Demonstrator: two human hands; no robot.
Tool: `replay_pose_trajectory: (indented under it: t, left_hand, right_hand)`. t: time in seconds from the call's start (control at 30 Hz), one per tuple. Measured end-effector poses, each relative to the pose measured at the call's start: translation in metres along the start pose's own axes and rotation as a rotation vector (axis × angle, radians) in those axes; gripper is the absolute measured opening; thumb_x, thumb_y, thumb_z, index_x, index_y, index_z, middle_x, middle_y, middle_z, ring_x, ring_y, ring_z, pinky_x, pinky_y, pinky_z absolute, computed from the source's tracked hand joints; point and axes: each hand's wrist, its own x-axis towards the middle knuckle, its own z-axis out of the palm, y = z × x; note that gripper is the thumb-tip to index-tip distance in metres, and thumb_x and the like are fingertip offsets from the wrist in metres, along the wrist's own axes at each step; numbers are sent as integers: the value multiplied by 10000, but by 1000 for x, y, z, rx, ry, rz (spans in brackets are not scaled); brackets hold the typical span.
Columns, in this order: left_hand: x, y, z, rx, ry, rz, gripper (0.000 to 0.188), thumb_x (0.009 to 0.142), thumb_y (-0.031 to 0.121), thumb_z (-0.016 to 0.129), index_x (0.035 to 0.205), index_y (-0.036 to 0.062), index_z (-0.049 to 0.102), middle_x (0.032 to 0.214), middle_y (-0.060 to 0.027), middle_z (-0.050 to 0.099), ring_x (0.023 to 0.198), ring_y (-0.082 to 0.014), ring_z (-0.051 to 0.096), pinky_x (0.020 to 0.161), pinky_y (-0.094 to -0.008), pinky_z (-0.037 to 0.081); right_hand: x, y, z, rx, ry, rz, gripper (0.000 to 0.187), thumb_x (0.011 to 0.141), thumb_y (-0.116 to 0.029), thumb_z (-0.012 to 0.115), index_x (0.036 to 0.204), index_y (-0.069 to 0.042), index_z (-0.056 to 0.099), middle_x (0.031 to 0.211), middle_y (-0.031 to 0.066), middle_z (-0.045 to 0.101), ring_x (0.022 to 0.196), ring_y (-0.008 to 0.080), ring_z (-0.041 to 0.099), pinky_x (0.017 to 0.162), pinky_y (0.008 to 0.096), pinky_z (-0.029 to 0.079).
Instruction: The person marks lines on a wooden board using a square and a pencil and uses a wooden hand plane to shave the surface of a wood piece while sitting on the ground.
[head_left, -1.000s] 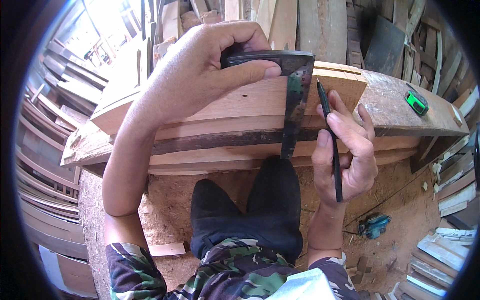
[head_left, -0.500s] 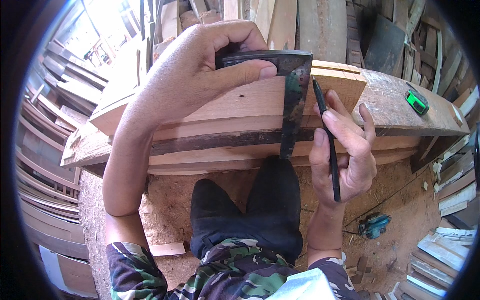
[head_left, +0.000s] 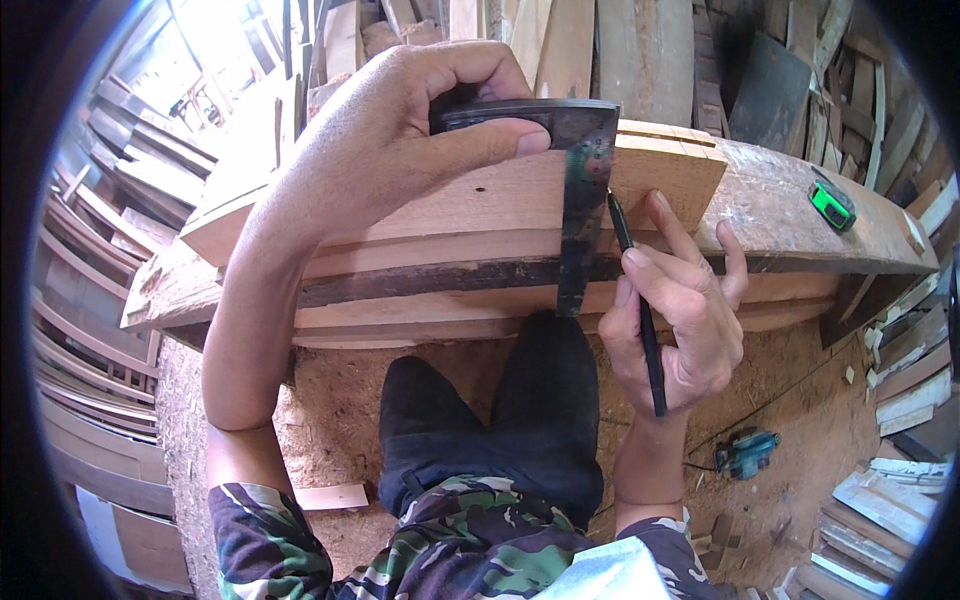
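Observation:
My left hand (head_left: pixel 420 110) is closed around the dark stock of a try square (head_left: pixel 588 190), thumb along its near side. The stock lies along the top of a light wooden board (head_left: pixel 440 205), and the blade hangs down across the board's near face, past its lower edge. In my right hand (head_left: pixel 685 320) is a slim black pen (head_left: pixel 645 330), gripped between thumb and fingers. Its tip is at the right edge of the blade, on or very near the board's face. One fingertip of that hand reaches up to the board near its right end.
The board lies on a thick wooden bench (head_left: pixel 780 210). A green and black tape measure (head_left: pixel 832 204) sits at the bench's right. A teal power tool (head_left: pixel 748 453) with a cord is on the sawdust-covered floor. Stacked timber (head_left: pixel 100 350) stands left, with more planks behind and at right.
The pen tip has moved down along the blade's right edge, my right hand going slightly down and left. The try square has shifted slightly left.

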Motion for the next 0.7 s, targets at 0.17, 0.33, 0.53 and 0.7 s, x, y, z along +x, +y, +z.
replay_pose_trajectory:
  t: [0.17,0.33,0.53,0.7]
  left_hand:
    - [3,1,-3,14,-34,-10,201,1019,236,759,975,64,665,694,97,505,583,21,403,498,-196,270]
    - [17,6,10,55,-19,43,240,1019,277,759,979,56,677,699,89,515,584,13,422,503,-203,294]
    - [30,14,23,97,-5,6,261,1001,296,781,979,52,689,690,80,527,584,8,449,505,-206,307]
    - [30,11,25,84,21,28,255,993,287,789,970,52,691,663,77,532,561,4,451,491,-207,302]
  right_hand:
    - [-5,21,-3,128,166,50,194,908,-47,714,1095,-79,679,1039,96,799,1202,314,743,1234,492,300]
    - [-6,25,-11,146,217,162,206,967,-32,659,1168,-48,615,1102,161,789,1259,353,707,1239,499,309]
    - [-6,29,-9,172,198,141,223,952,-42,696,1166,-60,637,1126,162,793,1242,360,717,1232,515,321]
    - [-5,34,-11,161,184,106,244,926,-47,726,1161,-63,664,1124,164,796,1204,369,737,1226,520,326]
